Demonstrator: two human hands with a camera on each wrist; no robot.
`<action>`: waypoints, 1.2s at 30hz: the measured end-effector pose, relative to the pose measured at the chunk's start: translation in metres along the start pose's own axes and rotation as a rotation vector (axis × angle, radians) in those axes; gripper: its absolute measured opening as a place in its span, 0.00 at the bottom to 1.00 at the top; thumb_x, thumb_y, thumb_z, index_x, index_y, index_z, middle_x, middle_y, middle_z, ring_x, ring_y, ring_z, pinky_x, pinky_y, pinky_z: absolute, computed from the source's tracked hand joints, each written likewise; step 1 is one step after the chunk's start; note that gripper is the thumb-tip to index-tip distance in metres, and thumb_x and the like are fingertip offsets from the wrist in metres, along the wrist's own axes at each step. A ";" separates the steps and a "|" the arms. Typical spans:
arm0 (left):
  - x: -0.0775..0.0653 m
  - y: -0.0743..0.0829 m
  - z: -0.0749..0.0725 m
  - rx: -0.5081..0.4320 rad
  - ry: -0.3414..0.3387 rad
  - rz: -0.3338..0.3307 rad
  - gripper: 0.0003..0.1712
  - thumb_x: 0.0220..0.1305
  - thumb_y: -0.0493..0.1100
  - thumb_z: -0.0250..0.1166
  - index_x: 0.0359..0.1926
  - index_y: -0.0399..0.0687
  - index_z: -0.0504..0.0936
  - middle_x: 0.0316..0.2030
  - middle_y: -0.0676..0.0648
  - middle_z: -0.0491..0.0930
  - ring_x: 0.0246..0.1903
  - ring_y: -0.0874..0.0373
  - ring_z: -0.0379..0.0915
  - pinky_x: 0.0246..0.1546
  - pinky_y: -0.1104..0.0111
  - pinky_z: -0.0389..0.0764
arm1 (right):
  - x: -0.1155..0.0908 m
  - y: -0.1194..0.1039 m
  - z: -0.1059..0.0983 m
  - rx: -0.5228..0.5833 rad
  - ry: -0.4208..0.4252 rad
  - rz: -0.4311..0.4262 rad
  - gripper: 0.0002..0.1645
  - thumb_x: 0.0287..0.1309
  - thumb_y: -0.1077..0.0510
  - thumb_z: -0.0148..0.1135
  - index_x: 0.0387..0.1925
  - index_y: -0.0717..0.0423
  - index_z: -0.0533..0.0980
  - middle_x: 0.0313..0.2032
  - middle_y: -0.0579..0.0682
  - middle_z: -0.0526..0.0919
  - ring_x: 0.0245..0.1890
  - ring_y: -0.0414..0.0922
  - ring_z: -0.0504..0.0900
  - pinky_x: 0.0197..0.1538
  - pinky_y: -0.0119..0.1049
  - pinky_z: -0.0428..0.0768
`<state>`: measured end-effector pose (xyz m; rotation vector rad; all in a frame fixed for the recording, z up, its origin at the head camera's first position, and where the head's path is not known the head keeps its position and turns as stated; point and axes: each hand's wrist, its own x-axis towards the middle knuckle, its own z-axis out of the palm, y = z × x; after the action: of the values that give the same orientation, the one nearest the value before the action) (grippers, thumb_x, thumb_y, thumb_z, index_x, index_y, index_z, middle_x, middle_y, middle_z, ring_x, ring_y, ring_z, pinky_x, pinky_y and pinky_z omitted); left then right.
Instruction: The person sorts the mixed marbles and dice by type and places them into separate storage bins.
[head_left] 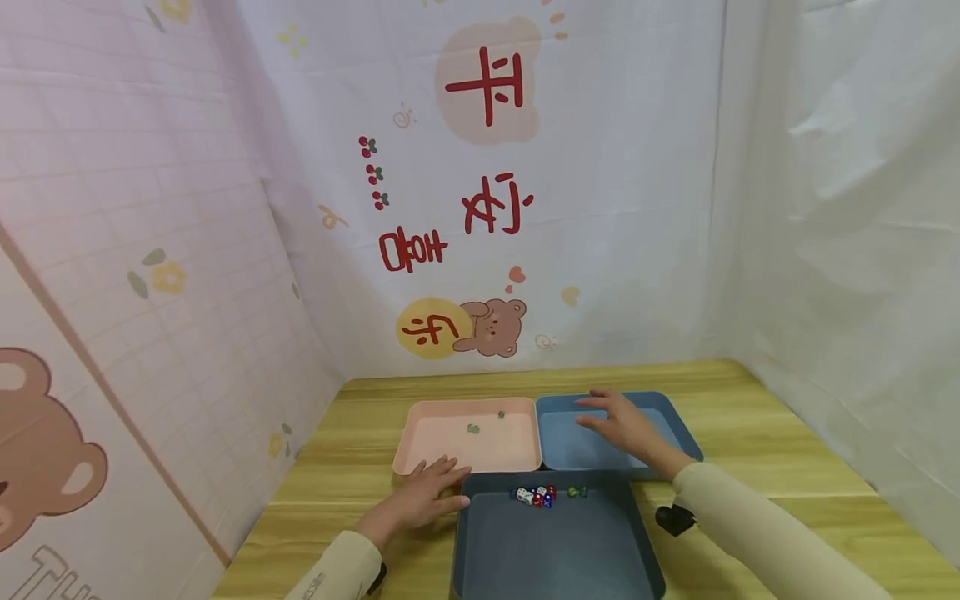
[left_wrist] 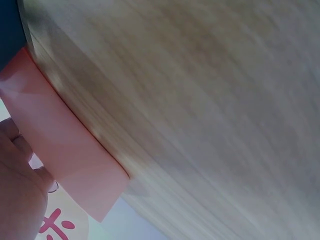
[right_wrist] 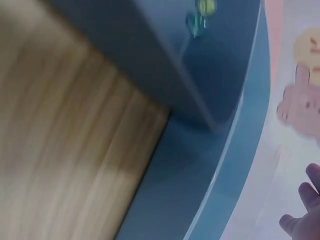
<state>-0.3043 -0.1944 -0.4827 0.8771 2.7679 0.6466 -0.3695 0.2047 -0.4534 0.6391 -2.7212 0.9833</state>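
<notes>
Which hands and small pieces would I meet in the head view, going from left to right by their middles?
Left hand, green pieces in the pink tray, cluster of coloured dice in the dark tray, other green pieces beside it, right hand.

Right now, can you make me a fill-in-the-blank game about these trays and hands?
In the head view, the pink tray is to the ____ of the light blue tray.
The small pieces in the pink tray are colored ____.
The hand over the light blue tray is the person's ____ one.

Missing words: left; green; right.
</notes>
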 end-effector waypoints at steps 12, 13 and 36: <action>0.000 0.000 -0.003 -0.010 -0.001 0.000 0.38 0.72 0.64 0.53 0.74 0.48 0.65 0.73 0.35 0.57 0.74 0.37 0.45 0.70 0.38 0.38 | -0.009 -0.040 0.019 0.059 -0.095 -0.058 0.23 0.65 0.47 0.64 0.56 0.54 0.82 0.67 0.66 0.67 0.67 0.67 0.64 0.59 0.65 0.70; 0.000 0.000 -0.003 -0.007 -0.001 -0.001 0.38 0.72 0.64 0.53 0.74 0.48 0.65 0.73 0.35 0.57 0.74 0.37 0.45 0.70 0.38 0.38 | -0.010 -0.041 0.021 0.057 -0.103 -0.064 0.22 0.64 0.48 0.65 0.55 0.54 0.82 0.67 0.66 0.67 0.66 0.68 0.64 0.59 0.65 0.70; -0.002 0.004 -0.003 -0.005 -0.001 -0.007 0.37 0.72 0.62 0.54 0.74 0.48 0.65 0.73 0.35 0.57 0.74 0.37 0.45 0.70 0.38 0.39 | -0.032 -0.031 0.045 -0.204 -0.299 -0.361 0.13 0.56 0.46 0.72 0.43 0.42 0.88 0.67 0.63 0.69 0.71 0.67 0.57 0.66 0.72 0.51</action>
<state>-0.3019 -0.1937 -0.4778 0.8657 2.7660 0.6513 -0.3282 0.1653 -0.4800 1.2665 -2.7505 0.5543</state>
